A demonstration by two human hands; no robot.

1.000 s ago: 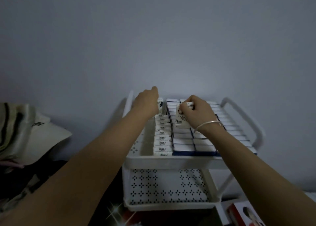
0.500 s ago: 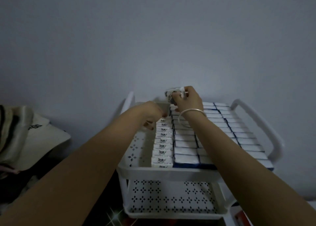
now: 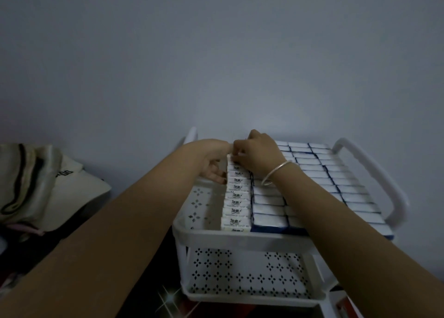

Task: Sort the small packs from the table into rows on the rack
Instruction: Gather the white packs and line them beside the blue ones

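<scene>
- Right now our right hand [image 3: 258, 153] has its fingers [image 3: 236, 152] curled down onto the far end of the leftmost row of packs [image 3: 236, 196], pinched on a pack there; the pack itself is almost wholly hidden under the knuckles.
- Our left hand [image 3: 212, 160] sits just beside that row on its left, fingers half bent, their tips touching the sides of the far packs; we cannot tell whether it grips anything.
- Half a second ago the right hand held a pack up above the far rim of the rack; now that hand is down on the row, and the left hand has closed in until the two hands touch.
- A silver bangle [image 3: 276, 172] circles our right wrist.
- The leftmost row stands on edge, each white pack showing a small dark printed logo and a line of fine print too small to read.
- To the right, further rows of white packs with blue edges [image 3: 324, 173] fill the top tray of the white rack [image 3: 240, 237].
- The lower tray [image 3: 245, 279] shows a diamond cut-out pattern.
- Striped fabric [image 3: 28, 180] lies off to the left.
</scene>
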